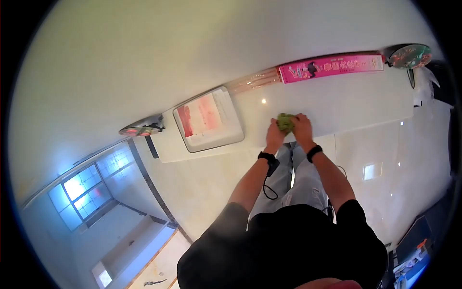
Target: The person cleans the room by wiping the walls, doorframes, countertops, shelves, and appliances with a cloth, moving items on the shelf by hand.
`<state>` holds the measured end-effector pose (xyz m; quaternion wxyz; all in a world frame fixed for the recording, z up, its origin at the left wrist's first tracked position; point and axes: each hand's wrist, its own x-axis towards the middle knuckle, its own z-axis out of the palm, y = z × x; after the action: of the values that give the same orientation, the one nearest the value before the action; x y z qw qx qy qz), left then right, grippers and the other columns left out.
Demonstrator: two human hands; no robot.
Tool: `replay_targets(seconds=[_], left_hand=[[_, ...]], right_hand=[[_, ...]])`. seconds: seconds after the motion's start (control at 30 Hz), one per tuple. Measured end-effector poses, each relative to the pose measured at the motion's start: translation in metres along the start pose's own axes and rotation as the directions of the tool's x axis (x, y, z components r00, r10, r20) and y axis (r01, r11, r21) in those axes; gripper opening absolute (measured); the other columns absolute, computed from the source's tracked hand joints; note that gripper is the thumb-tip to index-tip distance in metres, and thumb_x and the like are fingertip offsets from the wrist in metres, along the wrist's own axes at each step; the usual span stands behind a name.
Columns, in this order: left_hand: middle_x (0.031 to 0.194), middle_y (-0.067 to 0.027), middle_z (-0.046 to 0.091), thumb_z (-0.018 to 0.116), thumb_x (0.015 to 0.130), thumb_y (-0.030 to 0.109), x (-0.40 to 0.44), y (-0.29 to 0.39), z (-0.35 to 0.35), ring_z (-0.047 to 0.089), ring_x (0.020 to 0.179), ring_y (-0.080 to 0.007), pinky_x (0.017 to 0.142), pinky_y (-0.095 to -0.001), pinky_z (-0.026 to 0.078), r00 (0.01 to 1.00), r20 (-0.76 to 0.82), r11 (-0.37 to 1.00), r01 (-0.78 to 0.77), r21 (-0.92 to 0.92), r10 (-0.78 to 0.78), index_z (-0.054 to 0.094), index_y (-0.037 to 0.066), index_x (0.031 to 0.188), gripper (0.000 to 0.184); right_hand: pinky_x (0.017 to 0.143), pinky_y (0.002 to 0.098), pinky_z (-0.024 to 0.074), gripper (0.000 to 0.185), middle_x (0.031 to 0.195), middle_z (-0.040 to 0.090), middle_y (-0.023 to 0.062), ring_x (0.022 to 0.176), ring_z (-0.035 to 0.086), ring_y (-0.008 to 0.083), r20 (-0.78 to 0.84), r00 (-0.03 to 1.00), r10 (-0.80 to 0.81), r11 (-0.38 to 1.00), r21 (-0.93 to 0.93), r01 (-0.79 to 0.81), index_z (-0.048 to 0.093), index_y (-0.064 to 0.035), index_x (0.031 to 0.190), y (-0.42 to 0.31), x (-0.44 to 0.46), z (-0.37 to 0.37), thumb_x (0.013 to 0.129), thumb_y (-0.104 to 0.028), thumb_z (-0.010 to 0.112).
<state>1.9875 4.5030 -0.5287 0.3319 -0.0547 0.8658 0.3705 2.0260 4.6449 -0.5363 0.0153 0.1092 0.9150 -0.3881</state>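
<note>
Facing a long white tabletop (346, 103) set against a pale wall (159, 53), a person (284, 241) in a black short-sleeved top and light, ripped jeans is seen from above. Towards the left end of the tabletop is a shallow white container (233, 137) with rounded corners. A long pink box (332, 69) with white lettering lies along the wall side, right of centre. A red-and-white printed packet (197, 118) shows at the container; whether inside it or on top, I cannot tell. A clear package (255, 81) of slim, stick-like pieces lies between container and box. A round, patterned disc stands near each end, left (144, 130) and right (410, 56). The left hand (275, 135) and right hand (302, 129) meet near the front edge, black bands at both wrists, their fingers clamped on a small, crumpled green bundle (285, 123) between them.
</note>
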Motion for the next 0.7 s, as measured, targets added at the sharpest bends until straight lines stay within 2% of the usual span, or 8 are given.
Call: replay_targets(seconds=[0.1, 0.2, 0.27, 0.3, 0.33, 0.43, 0.57, 0.7], left_hand=[[0.101, -0.0248, 0.066, 0.074, 0.08, 0.02, 0.014, -0.085, -0.004, 0.062, 0.096, -0.0448, 0.078, -0.0507, 0.05, 0.98, -0.11, 0.983, 0.174, 0.057, -0.167, 0.044, 0.003, 0.11, 0.045], [0.1, -0.0243, 0.065, 0.071, 0.08, 0.015, 0.014, -0.123, -0.017, 0.061, 0.095, -0.0453, 0.077, -0.0508, 0.05, 0.974, -0.208, 0.99, 0.106, 0.097, -0.084, 0.045, 0.002, 0.109, 0.041], [0.101, -0.0239, 0.064, 0.069, 0.08, 0.012, 0.026, -0.127, -0.023, 0.06, 0.096, -0.0452, 0.077, -0.0507, 0.049, 0.961, -0.266, 0.982, -0.023, 0.185, 0.073, 0.045, 0.002, 0.109, 0.039], [0.101, -0.0236, 0.063, 0.068, 0.08, 0.01, 0.03, -0.122, -0.024, 0.06, 0.096, -0.0452, 0.077, -0.0506, 0.049, 0.946, -0.291, 0.971, -0.082, 0.223, 0.146, 0.045, 0.002, 0.109, 0.038], [0.102, -0.0227, 0.062, 0.067, 0.078, 0.007, 0.041, -0.113, -0.027, 0.059, 0.097, -0.0447, 0.077, -0.0503, 0.048, 0.968, -0.249, 0.994, -0.008, 0.113, 0.036, 0.046, 0.003, 0.109, 0.038], [0.105, -0.0217, 0.062, 0.067, 0.078, 0.007, 0.072, -0.072, -0.036, 0.059, 0.098, -0.0438, 0.078, -0.05, 0.049, 0.986, -0.129, 0.989, -0.091, 0.121, 0.106, 0.046, 0.004, 0.111, 0.04], [0.109, -0.0182, 0.059, 0.064, 0.081, 0.008, 0.096, -0.028, -0.003, 0.059, 0.098, -0.0416, 0.08, -0.0503, 0.05, 0.931, -0.185, 0.939, -0.278, 0.201, 0.315, 0.048, 0.006, 0.115, 0.038], [0.111, -0.0171, 0.056, 0.067, 0.078, 0.005, 0.09, -0.012, 0.028, 0.06, 0.095, -0.043, 0.077, -0.0506, 0.05, 0.962, -0.09, 0.944, -0.231, 0.234, 0.258, 0.046, 0.009, 0.115, 0.043]], right_hand=[[0.085, 0.0424, 0.0445, 0.037, 0.1, 0.057, 0.0093, 0.097, 0.054, 0.0311, 0.063, 0.998, -0.012, 0.999, 0.03, 0.01, 0.067, -0.0106, 0.106, -0.009, -0.007, 0.075, 0.072, 0.001, 0.059], [0.09, 0.0428, 0.039, 0.037, 0.1, 0.053, 0.0082, 0.101, 0.05, 0.0279, 0.0, 0.999, -0.048, 0.996, 0.078, 0.048, 0.065, -0.0143, 0.11, -0.028, -0.014, 0.115, 0.076, -0.002, 0.056], [0.09, 0.0431, 0.0394, 0.038, 0.101, 0.054, 0.0087, 0.101, 0.051, 0.0286, -0.017, 0.999, -0.05, 0.995, 0.09, 0.052, 0.064, -0.0142, 0.111, -0.031, -0.002, 0.123, 0.075, -0.002, 0.057], [0.09, 0.0432, 0.0396, 0.039, 0.101, 0.054, 0.0089, 0.101, 0.051, 0.029, -0.018, 0.998, -0.055, 0.994, 0.09, 0.056, 0.064, -0.0142, 0.112, -0.028, 0.002, 0.124, 0.075, -0.002, 0.057], [0.09, 0.0435, 0.0398, 0.04, 0.103, 0.055, 0.0092, 0.102, 0.051, 0.0294, -0.015, 0.999, -0.052, 0.995, 0.087, 0.053, 0.064, -0.0141, 0.113, -0.021, 0.006, 0.123, 0.075, -0.003, 0.058], [0.086, 0.0451, 0.0414, 0.046, 0.108, 0.057, 0.011, 0.102, 0.053, 0.0322, -0.048, 0.997, -0.066, 0.996, 0.057, 0.069, 0.063, -0.0129, 0.116, 0.011, 0.029, 0.117, 0.071, -0.003, 0.064], [0.086, 0.0438, 0.0428, 0.044, 0.105, 0.059, 0.013, 0.099, 0.054, 0.0347, -0.116, 0.993, 0.026, 0.999, -0.036, -0.03, 0.063, -0.0097, 0.114, 0.037, 0.048, 0.075, 0.071, -0.001, 0.065], [0.088, 0.0442, 0.0417, 0.04, 0.105, 0.057, 0.0136, 0.1, 0.053, 0.0339, -0.204, 0.976, 0.081, 0.995, -0.042, -0.091, 0.061, -0.0064, 0.113, 0.056, 0.023, 0.059, 0.074, 0.001, 0.062]])
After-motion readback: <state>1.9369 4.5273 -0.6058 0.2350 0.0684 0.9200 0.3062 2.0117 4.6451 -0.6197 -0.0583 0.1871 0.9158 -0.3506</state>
